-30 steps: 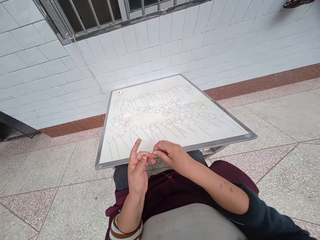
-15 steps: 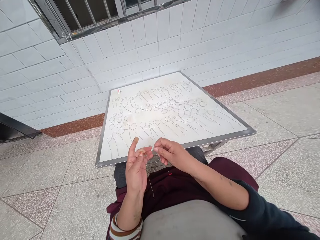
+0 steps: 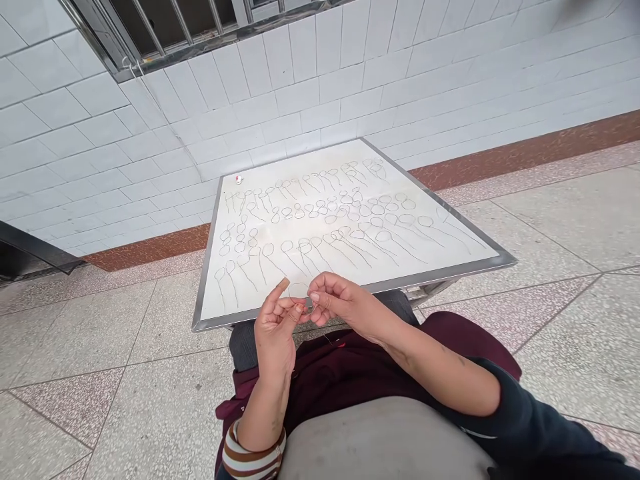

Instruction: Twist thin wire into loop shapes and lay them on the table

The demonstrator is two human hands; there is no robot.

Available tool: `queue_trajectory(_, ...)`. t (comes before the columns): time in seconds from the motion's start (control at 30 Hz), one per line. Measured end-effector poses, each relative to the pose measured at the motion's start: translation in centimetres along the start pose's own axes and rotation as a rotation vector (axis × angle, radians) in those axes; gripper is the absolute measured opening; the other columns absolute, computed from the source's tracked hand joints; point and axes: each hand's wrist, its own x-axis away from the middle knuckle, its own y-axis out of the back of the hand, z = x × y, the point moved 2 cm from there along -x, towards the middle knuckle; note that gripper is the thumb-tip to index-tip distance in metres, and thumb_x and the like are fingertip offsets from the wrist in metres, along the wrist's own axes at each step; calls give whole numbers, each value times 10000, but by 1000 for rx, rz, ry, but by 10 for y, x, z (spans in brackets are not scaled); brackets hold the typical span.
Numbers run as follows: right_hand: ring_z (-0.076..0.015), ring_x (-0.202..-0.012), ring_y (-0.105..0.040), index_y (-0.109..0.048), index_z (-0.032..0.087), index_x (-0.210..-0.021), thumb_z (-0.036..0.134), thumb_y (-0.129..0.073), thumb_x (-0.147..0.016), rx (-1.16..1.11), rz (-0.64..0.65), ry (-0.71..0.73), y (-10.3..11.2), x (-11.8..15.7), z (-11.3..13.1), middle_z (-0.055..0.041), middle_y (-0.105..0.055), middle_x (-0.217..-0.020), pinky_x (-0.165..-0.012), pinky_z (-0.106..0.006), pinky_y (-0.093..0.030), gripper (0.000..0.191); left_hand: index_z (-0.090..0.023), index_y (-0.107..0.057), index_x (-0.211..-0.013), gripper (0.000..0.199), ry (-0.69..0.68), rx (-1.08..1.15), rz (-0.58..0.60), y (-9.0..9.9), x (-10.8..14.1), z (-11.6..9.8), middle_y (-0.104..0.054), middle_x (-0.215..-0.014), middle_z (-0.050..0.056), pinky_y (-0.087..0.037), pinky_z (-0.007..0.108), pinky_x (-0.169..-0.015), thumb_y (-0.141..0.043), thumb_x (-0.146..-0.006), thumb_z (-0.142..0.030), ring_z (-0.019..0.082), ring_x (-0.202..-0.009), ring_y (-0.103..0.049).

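My left hand (image 3: 278,327) pinches a thin wire (image 3: 299,285) between thumb and fingers at the near edge of the table. Close beside it, my right hand (image 3: 334,300) has thumb and forefinger closed on the same wire, which arches up between the two hands as a loop. The fingertips nearly touch. A wrap of tape covers one raised left fingertip. On the white tabletop (image 3: 280,230) beyond lie several wire pieces, some bent into a loop with a long tail, others into double rings (image 3: 299,211).
A small white and red item (image 3: 239,179) sits at the table's far left corner. The table's metal rim (image 3: 440,270) stands near a tiled wall (image 3: 280,100) with a barred window (image 3: 175,27). My knees are under the near edge.
My left hand has moved right and closer to my right hand. The wire now forms a loop between them, and its tail no longer hangs down below my left hand.
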Motion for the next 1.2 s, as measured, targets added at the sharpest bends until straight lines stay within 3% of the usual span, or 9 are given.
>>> queue_trajectory(0.23,-99,-652,-669,-549,190,-886,422,-661,-839,40,-45,24,2,-3,0,47,-602,-762,-636,-258,-570,262,-220,-611,-1234,499,10,46,-46,-8,3,-2,-693,-821,16,-544,263,-680,-758,-757,-221,151,-803,-665)
queue_trajectory(0.47,-115,-690,-690,-545,193,-869,425,-675,-824,55,-77,61,3,-7,-4,43,-611,-751,-672,-274,-597,270,-207,-606,-1235,486,6,57,-38,-10,2,-1,-728,-860,32,-532,321,-807,-748,-772,-237,158,-817,-685)
queue_trajectory(0.7,-130,-714,-711,-557,193,-862,429,-697,-802,62,-87,49,4,-7,-5,34,-628,-780,-680,-282,-608,280,-208,-605,-1249,493,-12,-36,-46,-8,1,1,-729,-873,42,-484,223,-620,-741,-778,-265,126,-727,-637)
queue_trajectory(1.1,-136,-625,-707,-569,184,-824,425,-741,-757,87,-141,40,7,-7,-1,27,-676,-646,-637,-280,-603,304,-229,-612,-1250,434,-113,-277,-48,-7,11,-6,-728,-931,44,-556,323,-777,-686,-830,-311,139,-731,-670)
queue_trajectory(1.2,-132,-622,-699,-571,186,-820,429,-740,-757,95,-144,37,7,-6,-1,25,-681,-643,-639,-287,-604,303,-229,-645,-1216,378,-144,-335,-46,-7,12,-10,-738,-964,64,-538,339,-809,-649,-857,-346,180,-839,-680)
